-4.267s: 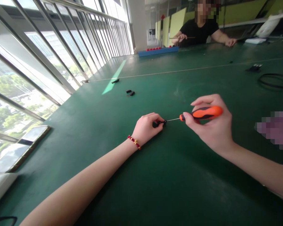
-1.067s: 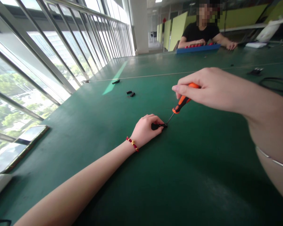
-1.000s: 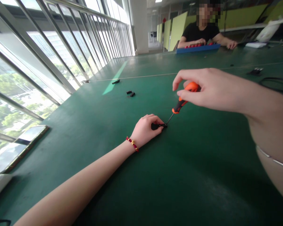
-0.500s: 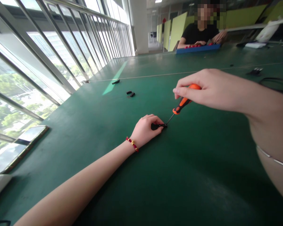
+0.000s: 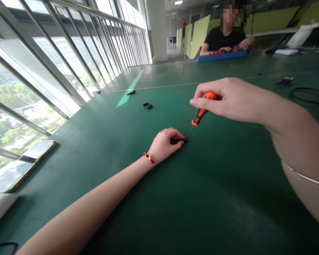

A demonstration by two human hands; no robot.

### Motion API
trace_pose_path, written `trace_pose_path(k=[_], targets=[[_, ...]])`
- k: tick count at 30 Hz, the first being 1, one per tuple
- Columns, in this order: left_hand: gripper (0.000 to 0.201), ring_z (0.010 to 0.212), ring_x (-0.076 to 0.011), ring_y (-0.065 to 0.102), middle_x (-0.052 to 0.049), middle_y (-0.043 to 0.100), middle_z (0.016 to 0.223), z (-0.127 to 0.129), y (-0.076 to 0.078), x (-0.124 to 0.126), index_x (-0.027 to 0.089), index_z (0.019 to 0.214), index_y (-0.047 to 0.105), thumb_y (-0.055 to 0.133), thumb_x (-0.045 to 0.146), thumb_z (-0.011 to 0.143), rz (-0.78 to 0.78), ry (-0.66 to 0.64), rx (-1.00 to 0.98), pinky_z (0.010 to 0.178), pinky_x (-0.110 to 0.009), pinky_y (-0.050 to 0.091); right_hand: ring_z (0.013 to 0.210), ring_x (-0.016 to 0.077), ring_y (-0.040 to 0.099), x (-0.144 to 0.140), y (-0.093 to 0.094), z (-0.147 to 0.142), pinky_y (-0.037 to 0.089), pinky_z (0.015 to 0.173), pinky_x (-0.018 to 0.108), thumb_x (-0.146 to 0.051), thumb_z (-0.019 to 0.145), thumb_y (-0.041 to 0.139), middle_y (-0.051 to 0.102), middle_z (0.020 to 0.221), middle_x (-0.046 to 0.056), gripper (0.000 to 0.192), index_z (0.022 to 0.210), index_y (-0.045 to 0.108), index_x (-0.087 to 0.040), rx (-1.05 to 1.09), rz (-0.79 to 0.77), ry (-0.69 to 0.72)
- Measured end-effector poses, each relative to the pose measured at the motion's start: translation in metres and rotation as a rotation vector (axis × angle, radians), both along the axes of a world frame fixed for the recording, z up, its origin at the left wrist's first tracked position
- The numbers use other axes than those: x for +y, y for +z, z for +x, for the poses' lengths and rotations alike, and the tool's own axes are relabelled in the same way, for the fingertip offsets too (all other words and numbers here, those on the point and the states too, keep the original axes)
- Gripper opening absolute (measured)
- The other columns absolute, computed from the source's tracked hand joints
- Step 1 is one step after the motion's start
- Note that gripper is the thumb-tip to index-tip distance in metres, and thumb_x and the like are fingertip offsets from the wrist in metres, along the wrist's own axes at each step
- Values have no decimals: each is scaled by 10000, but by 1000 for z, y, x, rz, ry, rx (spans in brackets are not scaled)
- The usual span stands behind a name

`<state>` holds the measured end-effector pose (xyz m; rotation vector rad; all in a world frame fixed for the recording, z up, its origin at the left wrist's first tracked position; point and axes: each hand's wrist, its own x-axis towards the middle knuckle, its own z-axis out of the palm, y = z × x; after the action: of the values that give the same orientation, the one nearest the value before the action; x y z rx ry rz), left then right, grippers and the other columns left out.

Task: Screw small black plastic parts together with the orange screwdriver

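Note:
My left hand (image 5: 164, 144) rests on the green table (image 5: 175, 198) and pinches a small black part (image 5: 178, 140) against the surface. My right hand (image 5: 228, 99) hovers above and to the right, gripping the orange and black handle of a screwdriver (image 5: 202, 110). The screwdriver slants down to the left, its thin metal tip meeting the black part. A red bead bracelet (image 5: 149, 159) circles my left wrist.
Small black parts (image 5: 147, 105) and another black piece (image 5: 130, 92) lie farther back on the left. A phone (image 5: 23, 164) lies near the window rail. A black cable (image 5: 308, 95) sits at right. Across the table a person in a black shirt handles a blue tray (image 5: 222, 55).
Since four seconds ago my right hand has lifted the screwdriver from flat to steeply slanted. In the last second my fingers shifted on the handle and it moved slightly left. My left hand stayed put.

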<state>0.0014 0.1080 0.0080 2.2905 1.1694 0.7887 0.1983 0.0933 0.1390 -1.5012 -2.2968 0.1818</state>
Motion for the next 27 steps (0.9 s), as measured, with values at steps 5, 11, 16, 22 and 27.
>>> trace_pose_path(k=[5,11,16,22,27], targets=[[131,813,-153,602,-29,653,855,0,0,0,178,857,688,598,189,763,9,-7,8,773,-279,510,581,149,461,-1,0,1,299,573,294,-398,768,587,547,671,-3,258,980,573,-251,0,33,9],[120,803,-152,605,-30,652,846,1,0,-1,171,840,683,605,177,750,19,-1,0,769,-280,514,505,118,377,-3,1,0,259,536,296,-446,832,505,478,585,0,241,822,596,-223,-17,-2,1],[128,813,-153,603,-30,650,852,1,0,-1,174,844,686,603,165,746,27,-8,7,774,-281,513,532,131,415,0,-1,1,284,545,295,-418,797,567,508,615,1,191,832,585,-232,-12,29,11],[129,815,-156,599,-34,645,854,1,-1,0,169,847,682,606,168,743,23,-7,14,782,-287,513,586,137,440,-5,3,-2,295,578,294,-421,781,590,556,688,11,270,971,557,-231,1,24,17],[126,820,-157,598,-32,644,855,0,-1,0,173,846,681,601,181,749,24,-9,11,780,-285,509,499,104,342,-7,5,-1,247,545,301,-498,871,423,500,594,2,333,837,607,-222,-44,-50,-21]])
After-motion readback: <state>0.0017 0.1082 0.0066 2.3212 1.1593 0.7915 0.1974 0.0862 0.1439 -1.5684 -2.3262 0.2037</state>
